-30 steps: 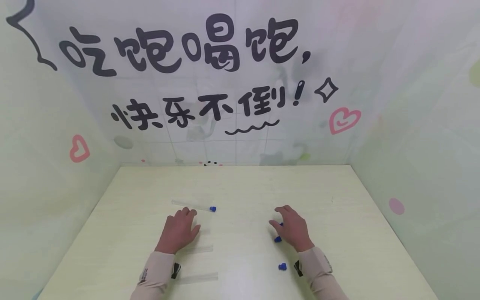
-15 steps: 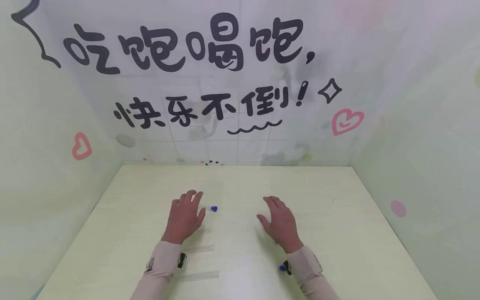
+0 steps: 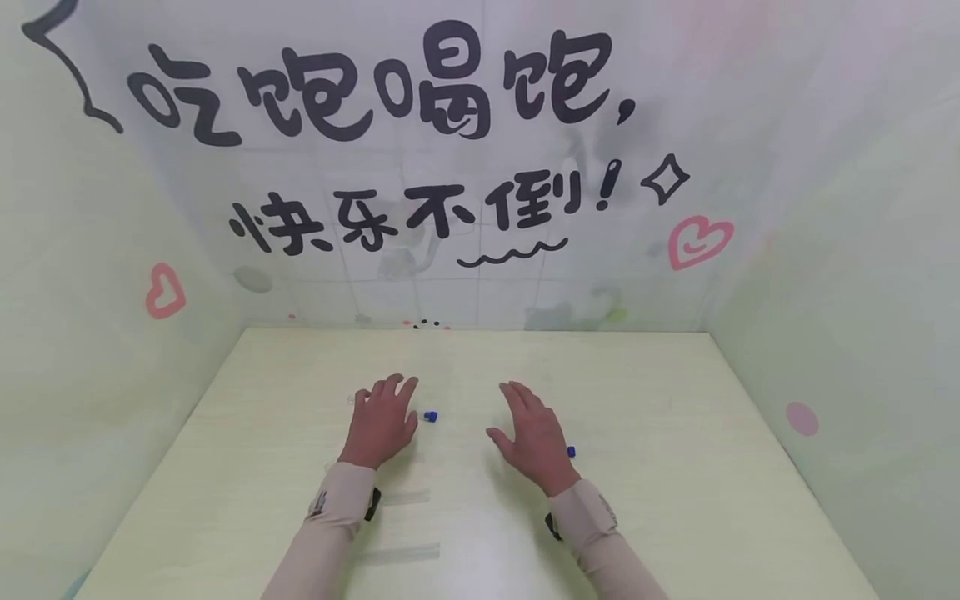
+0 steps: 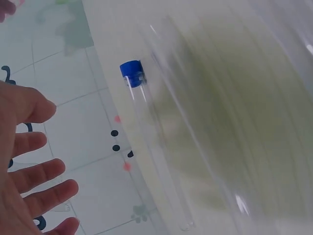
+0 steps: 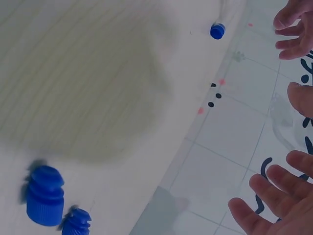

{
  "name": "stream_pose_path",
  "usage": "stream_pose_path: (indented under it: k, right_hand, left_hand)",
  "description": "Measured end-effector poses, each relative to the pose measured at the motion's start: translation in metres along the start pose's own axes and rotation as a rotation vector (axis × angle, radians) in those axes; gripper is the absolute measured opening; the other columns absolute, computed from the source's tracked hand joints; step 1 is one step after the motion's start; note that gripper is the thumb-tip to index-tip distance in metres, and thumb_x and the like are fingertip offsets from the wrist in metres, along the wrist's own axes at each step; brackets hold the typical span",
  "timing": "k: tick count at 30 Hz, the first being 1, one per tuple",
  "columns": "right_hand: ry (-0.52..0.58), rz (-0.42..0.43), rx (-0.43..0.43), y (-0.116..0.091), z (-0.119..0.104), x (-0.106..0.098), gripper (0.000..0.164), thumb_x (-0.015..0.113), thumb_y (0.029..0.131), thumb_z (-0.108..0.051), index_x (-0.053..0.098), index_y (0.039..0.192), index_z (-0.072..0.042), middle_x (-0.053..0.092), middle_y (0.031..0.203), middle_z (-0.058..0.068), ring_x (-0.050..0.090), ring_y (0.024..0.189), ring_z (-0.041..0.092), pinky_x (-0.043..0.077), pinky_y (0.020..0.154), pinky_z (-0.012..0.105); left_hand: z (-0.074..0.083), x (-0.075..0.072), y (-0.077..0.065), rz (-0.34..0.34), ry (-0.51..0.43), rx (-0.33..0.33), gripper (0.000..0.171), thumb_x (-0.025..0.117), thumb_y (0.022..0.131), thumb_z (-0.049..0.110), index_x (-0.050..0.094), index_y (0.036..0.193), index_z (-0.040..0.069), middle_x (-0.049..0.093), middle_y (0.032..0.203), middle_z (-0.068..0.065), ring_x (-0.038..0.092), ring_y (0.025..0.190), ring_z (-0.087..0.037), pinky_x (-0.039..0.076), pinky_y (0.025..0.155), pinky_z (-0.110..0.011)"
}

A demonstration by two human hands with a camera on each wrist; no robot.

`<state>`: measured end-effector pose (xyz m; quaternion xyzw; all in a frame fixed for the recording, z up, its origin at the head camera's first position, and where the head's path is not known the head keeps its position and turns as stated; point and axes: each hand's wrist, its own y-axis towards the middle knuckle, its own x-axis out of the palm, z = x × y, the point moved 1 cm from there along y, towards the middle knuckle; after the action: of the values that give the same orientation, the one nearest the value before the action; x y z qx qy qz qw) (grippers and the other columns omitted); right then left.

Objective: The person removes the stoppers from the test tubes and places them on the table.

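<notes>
My left hand [image 3: 381, 423] hovers over the left of the table, fingers spread and holding nothing. Just right of its thumb shows the blue stopper [image 3: 431, 417] of a capped clear test tube, whose body the hand mostly hides in the head view. That capped test tube [image 4: 159, 152] lies whole in the left wrist view, with another clear tube [image 4: 195, 132] beside it. My right hand [image 3: 531, 433] hangs in the air, fingers loosely extended, also holding nothing. Behind its wrist a loose blue stopper [image 3: 572, 452] peeks out. Two blue stoppers [image 5: 45, 196] lie in the right wrist view.
Nearer the front of the pale table [image 3: 637, 400], clear tubes [image 3: 405, 497] lie crosswise beside the left sleeve. A printed white backdrop [image 3: 480, 292] closes off the back, and side walls [image 3: 825, 333] stand left and right.
Both hands have moved away from the front edge and toward each other. The left now covers most of the capped tube; the right has shifted left, off the far stopper. Nothing was picked up.
</notes>
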<state>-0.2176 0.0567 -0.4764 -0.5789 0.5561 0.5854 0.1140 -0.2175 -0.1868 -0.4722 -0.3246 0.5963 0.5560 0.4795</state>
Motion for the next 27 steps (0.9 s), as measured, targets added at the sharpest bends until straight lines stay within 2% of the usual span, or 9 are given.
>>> stream_pose_path:
  k: [7, 11, 16, 22, 27]
  right_hand:
    - [0.026, -0.13, 0.067, 0.012, -0.006, 0.014, 0.069, 0.074, 0.081, -0.029, 0.043, 0.138, -0.004, 0.05, 0.136, 0.016, 0.06, 0.109, 0.031, 0.052, 0.082, 0.05]
    - [0.058, -0.188, 0.082, 0.018, -0.01, 0.02, 0.07, 0.072, 0.084, -0.028, 0.039, 0.141, -0.005, 0.048, 0.139, 0.015, 0.058, 0.115, 0.031, 0.051, 0.088, 0.047]
    - [0.05, -0.226, 0.096, 0.016, -0.01, 0.03, 0.069, 0.072, 0.084, -0.03, 0.039, 0.141, -0.005, 0.047, 0.14, 0.015, 0.054, 0.121, 0.03, 0.05, 0.092, 0.044]
    - [0.005, -0.259, 0.082, 0.006, -0.013, 0.046, 0.069, 0.071, 0.084, -0.031, 0.04, 0.14, -0.006, 0.047, 0.14, 0.014, 0.051, 0.123, 0.031, 0.05, 0.087, 0.048]
    - [0.003, -0.277, 0.093, 0.006, -0.016, 0.049, 0.07, 0.072, 0.083, -0.032, 0.04, 0.14, -0.007, 0.046, 0.14, 0.014, 0.051, 0.123, 0.03, 0.05, 0.086, 0.047]
  left_hand:
    - [-0.013, 0.009, 0.01, -0.074, 0.024, -0.015, 0.047, 0.068, 0.082, 0.017, 0.055, 0.127, 0.008, 0.057, 0.124, -0.017, 0.056, 0.108, -0.037, 0.043, 0.081, -0.055]
    - [-0.022, 0.015, 0.016, -0.117, 0.03, -0.013, 0.046, 0.068, 0.081, 0.014, 0.056, 0.126, 0.009, 0.058, 0.122, -0.016, 0.056, 0.106, -0.037, 0.042, 0.081, -0.056]
    - [-0.028, 0.024, 0.025, -0.221, 0.003, -0.023, 0.039, 0.061, 0.084, 0.002, 0.059, 0.123, 0.009, 0.059, 0.118, -0.015, 0.056, 0.105, -0.036, 0.041, 0.081, -0.057]
    - [-0.043, 0.039, 0.017, -0.291, 0.017, -0.037, 0.031, 0.057, 0.086, -0.005, 0.064, 0.112, 0.01, 0.061, 0.104, -0.013, 0.057, 0.092, -0.034, 0.041, 0.076, -0.054]
    - [-0.05, 0.044, 0.018, -0.294, 0.049, 0.003, 0.023, 0.056, 0.085, -0.005, 0.066, 0.099, 0.01, 0.062, 0.092, -0.012, 0.059, 0.083, -0.035, 0.044, 0.073, -0.057]
